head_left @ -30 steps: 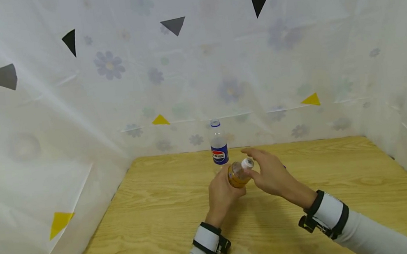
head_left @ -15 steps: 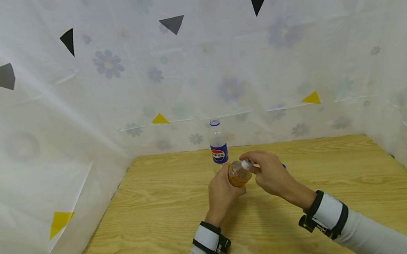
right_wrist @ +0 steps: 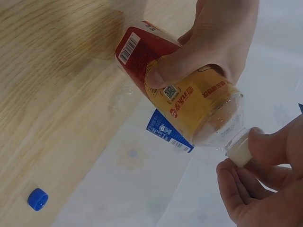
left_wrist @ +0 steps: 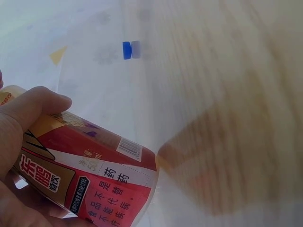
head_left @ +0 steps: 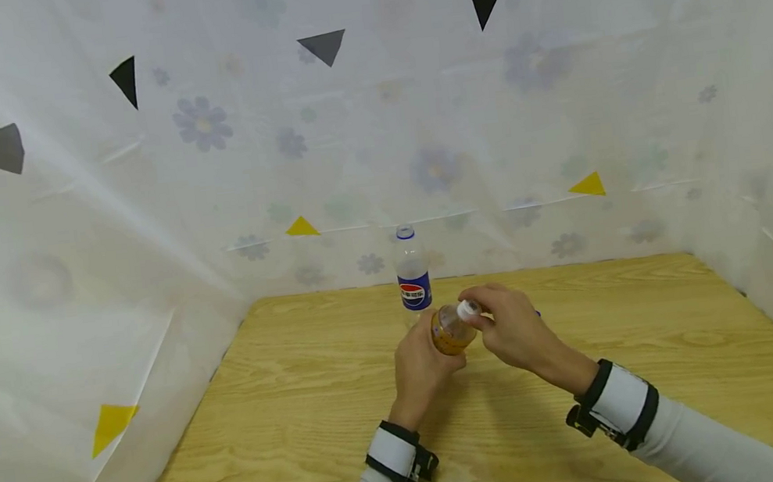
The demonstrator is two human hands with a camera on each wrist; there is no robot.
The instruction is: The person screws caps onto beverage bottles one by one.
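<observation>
Both arms wear light grey long sleeves (head_left: 698, 448). Each wrist carries a white band (head_left: 391, 452) edged with black straps, a small black device clipped on.

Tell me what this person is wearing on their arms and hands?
Both hands are bare: no gloves or rings that I can see on the left hand or right hand. Each arm has a light grey long sleeve. Over each wrist sits a white band edged with black straps, and a small black block is clipped to its side.
</observation>
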